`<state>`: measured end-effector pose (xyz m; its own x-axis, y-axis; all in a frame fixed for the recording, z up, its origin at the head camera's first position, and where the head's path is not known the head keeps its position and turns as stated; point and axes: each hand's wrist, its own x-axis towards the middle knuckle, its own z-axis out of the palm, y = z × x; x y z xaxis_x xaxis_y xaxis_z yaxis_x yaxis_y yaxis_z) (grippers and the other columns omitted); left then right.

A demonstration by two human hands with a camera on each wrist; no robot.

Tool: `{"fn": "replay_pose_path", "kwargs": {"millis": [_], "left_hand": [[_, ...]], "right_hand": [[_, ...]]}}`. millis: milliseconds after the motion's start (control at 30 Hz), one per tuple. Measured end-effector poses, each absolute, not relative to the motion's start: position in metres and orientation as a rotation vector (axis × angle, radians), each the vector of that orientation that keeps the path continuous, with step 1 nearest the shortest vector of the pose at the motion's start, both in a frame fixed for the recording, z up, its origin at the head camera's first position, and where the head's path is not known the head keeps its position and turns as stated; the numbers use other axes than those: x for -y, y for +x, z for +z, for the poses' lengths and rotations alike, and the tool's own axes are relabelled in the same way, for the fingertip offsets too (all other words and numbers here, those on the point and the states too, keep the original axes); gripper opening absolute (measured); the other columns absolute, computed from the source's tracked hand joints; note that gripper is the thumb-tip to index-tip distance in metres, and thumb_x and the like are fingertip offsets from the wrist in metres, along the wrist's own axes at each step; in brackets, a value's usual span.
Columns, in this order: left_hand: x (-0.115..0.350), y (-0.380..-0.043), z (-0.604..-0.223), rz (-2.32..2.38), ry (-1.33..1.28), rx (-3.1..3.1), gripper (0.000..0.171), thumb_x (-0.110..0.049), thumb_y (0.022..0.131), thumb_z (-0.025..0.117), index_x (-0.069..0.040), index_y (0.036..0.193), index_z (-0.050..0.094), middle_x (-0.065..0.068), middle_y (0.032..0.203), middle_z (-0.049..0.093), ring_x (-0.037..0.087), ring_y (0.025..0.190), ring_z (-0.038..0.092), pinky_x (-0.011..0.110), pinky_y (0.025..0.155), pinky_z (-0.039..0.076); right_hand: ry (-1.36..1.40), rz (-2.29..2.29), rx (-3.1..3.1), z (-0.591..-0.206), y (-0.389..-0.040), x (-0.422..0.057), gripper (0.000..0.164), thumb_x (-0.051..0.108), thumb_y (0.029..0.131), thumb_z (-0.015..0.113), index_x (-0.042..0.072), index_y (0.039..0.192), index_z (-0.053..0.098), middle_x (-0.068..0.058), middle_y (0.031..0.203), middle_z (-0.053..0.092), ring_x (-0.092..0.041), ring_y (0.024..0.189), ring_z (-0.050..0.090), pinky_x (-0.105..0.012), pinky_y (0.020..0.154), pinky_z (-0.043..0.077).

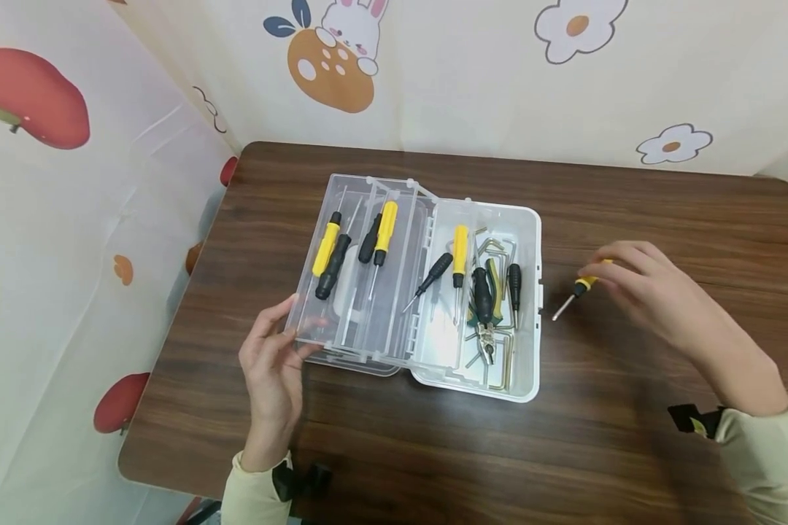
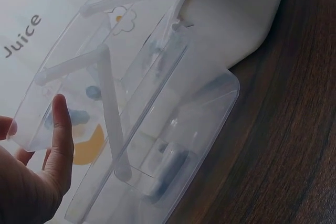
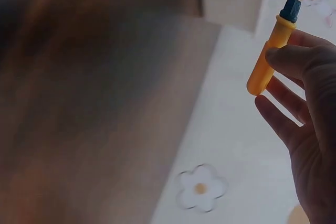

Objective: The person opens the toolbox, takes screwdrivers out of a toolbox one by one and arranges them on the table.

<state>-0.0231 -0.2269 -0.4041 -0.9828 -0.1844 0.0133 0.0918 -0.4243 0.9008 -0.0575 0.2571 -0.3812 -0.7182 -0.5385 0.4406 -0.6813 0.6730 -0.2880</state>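
In the head view my right hand [image 1: 637, 284] pinches a yellow-handled screwdriver [image 1: 584, 283] between thumb and fingers, to the right of the toolbox [image 1: 532, 379]. Its metal shaft points down and left; the right wrist view shows the black collar and yellow handle [image 3: 270, 56]. My left hand [image 1: 272, 372] grips the near left corner of the toolbox's clear folding tray [image 1: 315, 332], with fingers seen through the plastic. Several yellow and black screwdrivers lie in the tray compartments. Inside the white base are pliers [image 1: 482, 299], a black screwdriver [image 1: 514, 288] and several hex keys [image 1: 507, 364].
The toolbox stands open on a dark wood table [image 1: 604, 452], its clear tiers and lid spread to the left. Behind and to the left hangs a white printed cloth [image 1: 460, 80]. Black straps [image 1: 696, 421] circle both wrists.
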Motion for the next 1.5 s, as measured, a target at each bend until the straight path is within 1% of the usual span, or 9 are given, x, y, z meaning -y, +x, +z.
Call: {"fn": "replay_pose_path", "kwargs": {"millis": [333, 400, 467, 500, 567, 633, 1133, 1400, 1500], "left_hand": [[0.227, -0.023, -0.405, -2.527, 0.141, 1.582, 0.041, 0.007, 0.098, 0.036, 0.002, 0.122, 0.070, 0.014, 0.124, 0.064, 0.022, 0.084, 0.078, 0.027, 0.063, 0.064], [0.227, -0.022, -0.404, -2.528, 0.141, 1.580, 0.041, 0.007, 0.099, 0.036, 0.003, 0.122, 0.069, 0.014, 0.124, 0.064, 0.022, 0.084, 0.078, 0.028, 0.064, 0.064], [0.227, -0.022, -0.403, -2.523, 0.144, 1.583, 0.041, 0.006, 0.099, 0.036, 0.003, 0.123, 0.069, 0.014, 0.123, 0.064, 0.021, 0.085, 0.078, 0.027, 0.064, 0.064], [0.226, -0.022, -0.403, -2.520, 0.146, 1.584, 0.041, 0.006, 0.098, 0.036, 0.002, 0.122, 0.069, 0.013, 0.123, 0.064, 0.021, 0.085, 0.078, 0.027, 0.064, 0.064], [0.226, -0.022, -0.402, -2.523, 0.143, 1.579, 0.041, 0.007, 0.099, 0.036, 0.003, 0.123, 0.069, 0.014, 0.124, 0.064, 0.021, 0.085, 0.078, 0.027, 0.064, 0.064], [0.226, -0.021, -0.402, -2.526, 0.142, 1.571, 0.042, 0.007, 0.098, 0.035, 0.003, 0.123, 0.069, 0.014, 0.124, 0.063, 0.021, 0.085, 0.078, 0.027, 0.064, 0.064], [0.226, -0.023, -0.404, -2.540, 0.082, 1.537, 0.042, 0.008, 0.098, 0.035, 0.004, 0.122, 0.069, 0.014, 0.124, 0.063, 0.021, 0.084, 0.078, 0.027, 0.065, 0.065], [0.225, -0.024, -0.402, -2.535, 0.088, 1.539, 0.042, 0.008, 0.098, 0.035, 0.007, 0.124, 0.067, 0.014, 0.122, 0.063, 0.021, 0.084, 0.078, 0.027, 0.065, 0.065], [0.225, -0.023, -0.401, -2.531, 0.092, 1.544, 0.042, 0.008, 0.098, 0.035, 0.006, 0.124, 0.068, 0.014, 0.123, 0.063, 0.021, 0.084, 0.078, 0.027, 0.065, 0.065]], "right_hand": [[0.946, 0.630, 2.665, -0.424, -0.042, -0.280, 0.053, 0.037, 0.112, 0.031, 0.004, 0.111, 0.073, -0.018, 0.111, 0.066, -0.039, 0.111, 0.054, -0.005, 0.118, 0.018], [0.937, 0.624, 2.690, -0.427, -0.041, -0.281, 0.036, 0.022, 0.111, 0.042, 0.004, 0.112, 0.073, -0.018, 0.113, 0.065, -0.039, 0.112, 0.054, -0.005, 0.117, 0.018], [0.924, 0.609, 2.714, -0.428, -0.041, -0.281, 0.019, 0.003, 0.102, 0.057, 0.004, 0.112, 0.073, -0.017, 0.114, 0.065, -0.038, 0.113, 0.054, -0.005, 0.115, 0.018], [0.917, 0.601, 2.724, -0.429, -0.041, -0.280, 0.023, -0.006, 0.094, 0.064, 0.005, 0.112, 0.073, -0.016, 0.114, 0.065, -0.038, 0.113, 0.054, -0.005, 0.114, 0.018], [0.906, 0.584, 2.737, -0.429, -0.041, -0.280, 0.046, -0.020, 0.074, 0.074, 0.006, 0.112, 0.073, -0.015, 0.114, 0.065, -0.037, 0.113, 0.054, -0.005, 0.112, 0.019], [0.899, 0.573, 2.743, -0.430, -0.041, -0.279, 0.053, -0.023, 0.068, 0.076, 0.007, 0.111, 0.074, -0.014, 0.113, 0.065, -0.035, 0.112, 0.055, -0.006, 0.111, 0.020], [0.968, 0.592, 2.703, -0.430, -0.046, -0.277, 0.049, -0.019, 0.071, 0.070, 0.003, 0.115, 0.073, -0.019, 0.117, 0.068, -0.041, 0.115, 0.055, -0.008, 0.121, 0.016], [1.021, 0.561, 2.687, -0.406, -0.052, -0.263, 0.051, -0.019, 0.074, 0.063, 0.004, 0.118, 0.071, -0.016, 0.121, 0.067, -0.041, 0.120, 0.054, -0.012, 0.124, 0.016], [1.045, 0.535, 2.682, -0.392, -0.056, -0.253, 0.031, -0.005, 0.094, 0.058, 0.004, 0.122, 0.070, -0.016, 0.124, 0.066, -0.040, 0.123, 0.053, -0.011, 0.124, 0.016]]}}
